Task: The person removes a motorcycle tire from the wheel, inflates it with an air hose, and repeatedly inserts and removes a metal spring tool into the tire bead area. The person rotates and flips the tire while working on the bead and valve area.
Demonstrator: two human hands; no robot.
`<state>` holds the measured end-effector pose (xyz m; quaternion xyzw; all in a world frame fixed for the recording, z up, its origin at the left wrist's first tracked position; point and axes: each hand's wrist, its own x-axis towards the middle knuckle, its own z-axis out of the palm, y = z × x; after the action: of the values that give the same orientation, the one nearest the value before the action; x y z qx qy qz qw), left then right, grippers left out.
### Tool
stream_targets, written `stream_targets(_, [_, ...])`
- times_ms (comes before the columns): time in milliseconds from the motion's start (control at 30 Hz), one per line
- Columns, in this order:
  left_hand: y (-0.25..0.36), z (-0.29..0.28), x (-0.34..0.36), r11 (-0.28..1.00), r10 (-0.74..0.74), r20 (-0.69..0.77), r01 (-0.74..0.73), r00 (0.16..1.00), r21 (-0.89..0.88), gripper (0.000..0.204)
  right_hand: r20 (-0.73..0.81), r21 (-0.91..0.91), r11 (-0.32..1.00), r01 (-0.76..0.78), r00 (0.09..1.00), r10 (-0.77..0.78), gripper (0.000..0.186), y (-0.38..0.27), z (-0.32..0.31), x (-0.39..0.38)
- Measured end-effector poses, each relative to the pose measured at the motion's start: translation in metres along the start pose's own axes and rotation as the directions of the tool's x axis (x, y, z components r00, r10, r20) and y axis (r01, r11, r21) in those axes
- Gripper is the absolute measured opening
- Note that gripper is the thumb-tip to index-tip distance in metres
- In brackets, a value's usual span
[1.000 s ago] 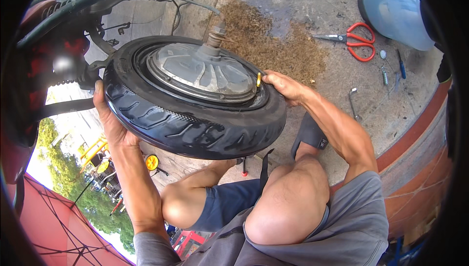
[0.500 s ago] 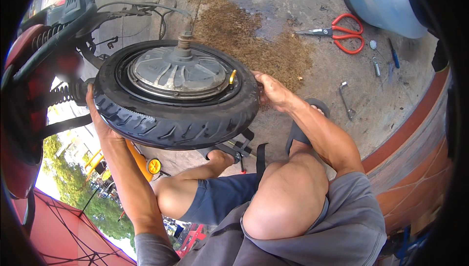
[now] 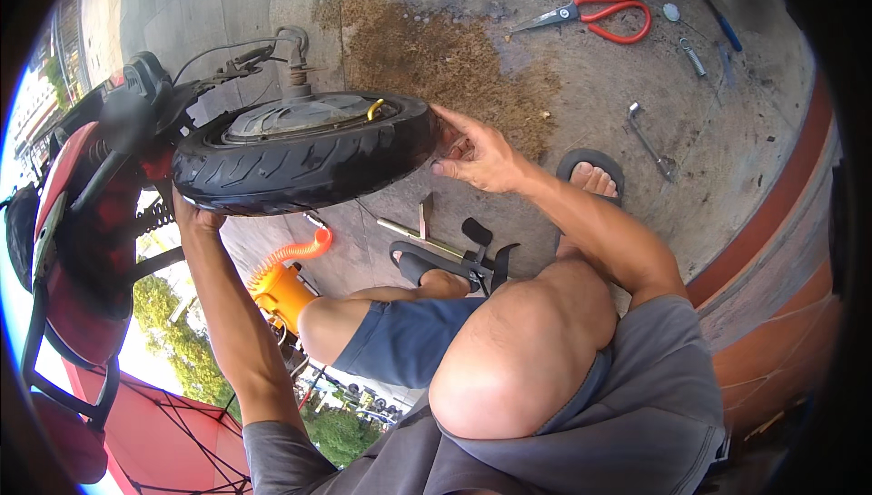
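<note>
I hold a black tyre (image 3: 300,170) on a grey hub-motor wheel (image 3: 263,118) lying nearly horizontal, raised off the ground. My left hand (image 3: 200,213) grips it from below at its left side, fingers largely hidden behind it. My right hand (image 3: 472,150) grips its right side, fingertips against the tyre's edge. A yellow-brass valve (image 3: 375,108) shows near the rim. The axle (image 3: 297,80) points up, with a cable attached. At the left, close beside the wheel, is a red and black scooter (image 3: 86,222).
Red-handled scissors (image 3: 607,23), a screwdriver (image 3: 725,27), a socket (image 3: 692,57) and a wrench (image 3: 648,139) lie right, near a brown stain (image 3: 427,68). An orange machine with coiled hose (image 3: 283,295) and a metal stand (image 3: 436,245) are below the wheel. My sandalled feet (image 3: 590,182) are nearby.
Both my hands have moved the wheel up and away from my body. It now looks flatter and smaller, uncovering the hose and metal stand below. The view has shifted too.
</note>
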<state>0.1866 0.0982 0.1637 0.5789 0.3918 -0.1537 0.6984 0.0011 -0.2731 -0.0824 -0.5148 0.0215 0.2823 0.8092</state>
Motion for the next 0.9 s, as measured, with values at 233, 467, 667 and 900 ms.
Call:
stream_targets(233, [0.011, -0.01, 0.019, 0.997, -0.072, 0.064, 0.073, 0.995, -0.013, 0.037, -0.041, -0.297, 0.952, 0.068, 0.996, -0.084, 0.079, -0.019, -0.012, 0.01])
stream_targets(467, [0.014, -0.033, 0.026, 0.999, -0.029, 0.109, 0.025, 0.994, 0.044, 0.037, -0.114, -0.452, 0.845, 0.284, 0.922, -0.371, 0.076, -0.019, -0.004, 0.01])
stream_targets(667, [0.014, -0.032, 0.023, 0.996, 0.045, 0.104, -0.053, 0.993, 0.069, 0.037, -0.079, -0.37, 0.88, 0.298, 0.934, -0.349, 0.073, -0.02, -0.006, 0.003])
stream_targets(900, [0.011, -0.033, 0.018, 0.994, 0.07, 0.093, -0.077, 0.993, 0.083, 0.037, 0.008, -0.097, 0.89, 0.446, 0.894, -0.447, 0.041, -0.058, -0.013, 0.015])
